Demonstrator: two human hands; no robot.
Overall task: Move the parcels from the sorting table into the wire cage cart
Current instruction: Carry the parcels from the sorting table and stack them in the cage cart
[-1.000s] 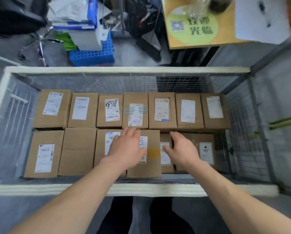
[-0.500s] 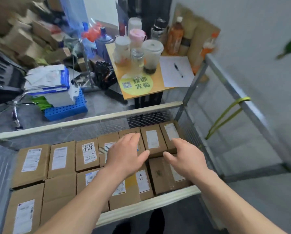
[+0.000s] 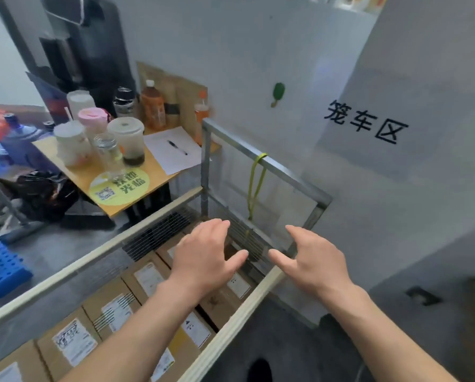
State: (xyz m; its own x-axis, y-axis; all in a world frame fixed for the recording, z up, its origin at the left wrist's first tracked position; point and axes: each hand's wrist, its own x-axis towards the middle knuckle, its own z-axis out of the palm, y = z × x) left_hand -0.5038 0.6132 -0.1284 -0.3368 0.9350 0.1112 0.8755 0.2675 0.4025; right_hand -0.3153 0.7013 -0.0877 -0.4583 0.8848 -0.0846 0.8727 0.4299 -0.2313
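Observation:
The wire cage cart (image 3: 137, 224) fills the lower left, its pale padded rim running diagonally. Inside it lie several brown cardboard parcels (image 3: 112, 312) with white shipping labels, packed side by side in rows. My left hand (image 3: 206, 257) hovers above the cart's right end, fingers spread and relaxed, holding nothing. My right hand (image 3: 310, 260) hangs just past the cart's right corner, fingers loosely open and empty. Neither hand touches a parcel. The sorting table is out of view.
A small wooden table (image 3: 137, 183) with cups, bottles, a paper sheet and a pen stands behind the cart. A metal cage side frame (image 3: 283, 172) with a green strap rises at the right. A blue crate (image 3: 2, 274) sits left. Grey wall with black characters ahead.
The view has swung up and to the right, away from the parcels. Both hands lifted off the boxes and now hover empty near the cart's right corner.

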